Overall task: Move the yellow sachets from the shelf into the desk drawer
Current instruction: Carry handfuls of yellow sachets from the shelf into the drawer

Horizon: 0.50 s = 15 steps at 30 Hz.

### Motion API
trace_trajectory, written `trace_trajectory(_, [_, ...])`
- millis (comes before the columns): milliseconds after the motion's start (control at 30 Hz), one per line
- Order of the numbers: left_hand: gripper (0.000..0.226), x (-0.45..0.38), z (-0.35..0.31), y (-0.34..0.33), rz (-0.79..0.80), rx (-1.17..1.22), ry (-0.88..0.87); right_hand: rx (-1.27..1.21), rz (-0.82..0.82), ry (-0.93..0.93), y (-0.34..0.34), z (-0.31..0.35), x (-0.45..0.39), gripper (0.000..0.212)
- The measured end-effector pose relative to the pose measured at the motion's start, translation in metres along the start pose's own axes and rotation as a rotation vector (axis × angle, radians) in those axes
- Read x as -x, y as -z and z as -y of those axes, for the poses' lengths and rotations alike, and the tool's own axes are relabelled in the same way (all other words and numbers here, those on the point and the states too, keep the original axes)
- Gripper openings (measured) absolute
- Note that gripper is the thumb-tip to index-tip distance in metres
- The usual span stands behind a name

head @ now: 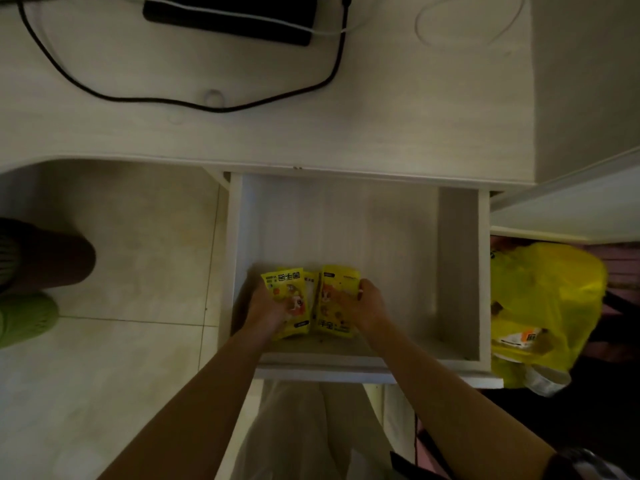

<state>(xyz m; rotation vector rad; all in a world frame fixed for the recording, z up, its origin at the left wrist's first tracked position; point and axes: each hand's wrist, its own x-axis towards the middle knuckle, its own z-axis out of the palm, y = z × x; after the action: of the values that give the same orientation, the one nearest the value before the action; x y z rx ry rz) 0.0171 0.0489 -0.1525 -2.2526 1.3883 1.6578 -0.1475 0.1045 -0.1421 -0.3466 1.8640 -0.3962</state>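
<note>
The white desk drawer [457, 271] is pulled open below the desk edge. Several yellow sachets [332, 296] with cartoon prints lie in a small bunch at its front left. My left hand [265, 308] grips the left sachet [285, 284] from its left side. My right hand [367, 304] holds the right sachet [341, 278] at its right edge. Both forearms reach in over the drawer front. A thin pale sachet shows between the two yellow ones. The rest of the drawer floor is bare.
A yellow plastic bag [543, 306] sits in the shelf compartment right of the drawer. On the desk top [138, 109] lie a black cable [214, 107], a white cable and a dark device [239, 15]. A green slipper [24, 320] stands on the tiled floor at left.
</note>
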Motion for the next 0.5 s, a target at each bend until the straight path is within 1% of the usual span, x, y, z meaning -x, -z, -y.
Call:
trace_trajectory(100, [0.031, 0.003, -0.002, 0.002, 0.027, -0.059, -0.062, 0.062, 0.013, 0.001, 0.006, -0.009, -0.004, 0.036])
trace_trajectory(167, [0.03, 0.008, -0.003, 0.004, 0.027, -0.037, -0.027, 0.091, 0.015, 0.009, 0.013, -0.013, -0.003, 0.037])
trace_trajectory(233, [0.035, 0.011, 0.0, 0.007, 0.022, -0.027, 0.012, 0.122, 0.022, 0.003, 0.021, -0.014, 0.002, 0.037])
trace_trajectory(400, [0.052, 0.028, -0.004, 0.021, -0.022, -0.099, 0.052, 0.161, 0.003, -0.007, 0.042, -0.014, 0.015, 0.041])
trace_trajectory(500, [0.052, 0.047, -0.007, 0.028, -0.034, -0.088, 0.018, 0.179, 0.004, 0.012, 0.054, -0.009, 0.027, 0.039])
